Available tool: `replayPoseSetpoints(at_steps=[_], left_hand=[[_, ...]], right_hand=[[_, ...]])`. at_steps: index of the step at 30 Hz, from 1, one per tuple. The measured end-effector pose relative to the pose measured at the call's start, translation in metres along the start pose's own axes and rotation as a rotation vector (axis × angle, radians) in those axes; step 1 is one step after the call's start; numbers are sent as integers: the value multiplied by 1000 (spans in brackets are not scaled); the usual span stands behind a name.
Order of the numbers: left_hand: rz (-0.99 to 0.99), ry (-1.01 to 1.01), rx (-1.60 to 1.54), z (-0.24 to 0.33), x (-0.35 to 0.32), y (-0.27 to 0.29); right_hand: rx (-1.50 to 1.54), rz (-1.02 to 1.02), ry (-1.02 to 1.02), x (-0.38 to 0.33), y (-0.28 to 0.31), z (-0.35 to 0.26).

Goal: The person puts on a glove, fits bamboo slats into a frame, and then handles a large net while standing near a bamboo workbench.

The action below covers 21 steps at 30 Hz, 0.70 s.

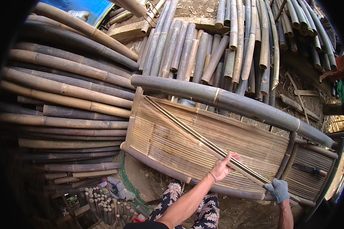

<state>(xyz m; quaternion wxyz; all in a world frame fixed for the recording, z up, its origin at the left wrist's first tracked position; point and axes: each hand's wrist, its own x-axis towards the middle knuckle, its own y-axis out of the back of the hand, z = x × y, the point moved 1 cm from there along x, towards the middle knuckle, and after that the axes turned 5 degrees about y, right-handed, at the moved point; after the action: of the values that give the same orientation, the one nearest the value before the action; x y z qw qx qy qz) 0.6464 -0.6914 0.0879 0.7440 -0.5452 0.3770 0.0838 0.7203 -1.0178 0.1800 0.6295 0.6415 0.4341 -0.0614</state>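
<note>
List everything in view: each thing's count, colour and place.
Frame: one, tan slats with dark rails, centre to right.
Thick pole: one, grey-brown, along the frame's far side.
Strips: several, tan and dark, slanting across the frame.
Tool: one, dark, knife-like, on slats at right.
Long poles: many, tan to dark, stacked left.
Short poles: many, grey-brown, beyond the frame.
Cut pieces: many, pale-ended, lower left.
Bag: one, whitish, lower left.
Mesh: one length, green, lower left.
Sheet: one, blue, upper left.
Trousers: one pair, black with pale leaves, lower middle.
Left hand: one, bare, at the strips.
Right hand: one, grey-gloved, gripping the strips, lower right.
</note>
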Motion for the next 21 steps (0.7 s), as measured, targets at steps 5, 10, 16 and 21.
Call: replayPoseSetpoints(at_steps=[5,10,16,21], left_hand=[[9,-62,192,-52,-62,-70],[-35,-122,625,58,-74,-77],[-51,180,532,116,-14,-24],[-150,217,404,121,-8,-21]], right_hand=[[188,35,-15,-101,0,42],[782,-432,-104,-109,11,-39],[1124,-548,-85,-124,-48,-104],[1586,-495,-325,-148,-40,-163]])
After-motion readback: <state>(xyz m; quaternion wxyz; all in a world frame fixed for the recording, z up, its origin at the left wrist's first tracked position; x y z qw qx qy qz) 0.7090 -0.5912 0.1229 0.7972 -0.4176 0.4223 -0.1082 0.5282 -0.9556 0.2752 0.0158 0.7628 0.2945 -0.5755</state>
